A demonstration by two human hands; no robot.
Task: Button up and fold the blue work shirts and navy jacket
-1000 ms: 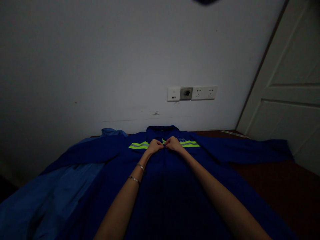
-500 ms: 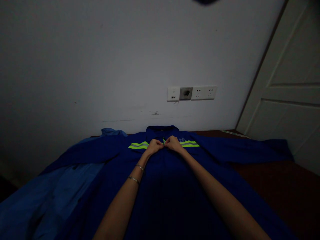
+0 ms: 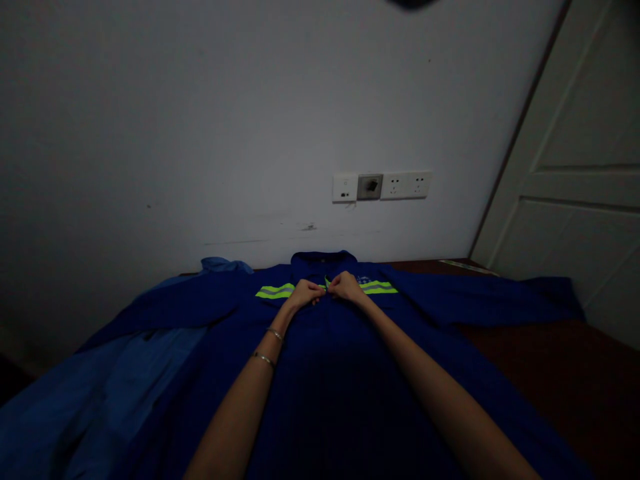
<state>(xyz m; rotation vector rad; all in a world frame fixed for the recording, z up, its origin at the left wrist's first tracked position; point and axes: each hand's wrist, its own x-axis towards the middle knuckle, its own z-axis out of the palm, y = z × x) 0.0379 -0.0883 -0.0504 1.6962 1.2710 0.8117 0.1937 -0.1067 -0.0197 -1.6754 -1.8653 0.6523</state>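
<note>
A dark blue work jacket (image 3: 310, 360) lies spread out, collar toward the wall and sleeves out to both sides. A yellow-green reflective strip (image 3: 379, 287) crosses its chest. Both my hands meet at the front opening, level with that strip. My left hand (image 3: 305, 293) pinches at the jacket's front edge, fingertips close together. Opposite it, my right hand (image 3: 346, 288) grips the other front edge, where a bit of the strip stands up. Any button or fastener between the fingertips is too small to make out.
Under the jacket's left side lies a lighter blue garment (image 3: 135, 373). The dark red-brown surface (image 3: 540, 373) shows at the right. Behind stands a wall with a row of sockets (image 3: 405, 185); a white panelled door (image 3: 575, 200) is at the right.
My left hand has shifted very slightly left and its fingers have spread a little. The right hand stays at the jacket's front edge.
</note>
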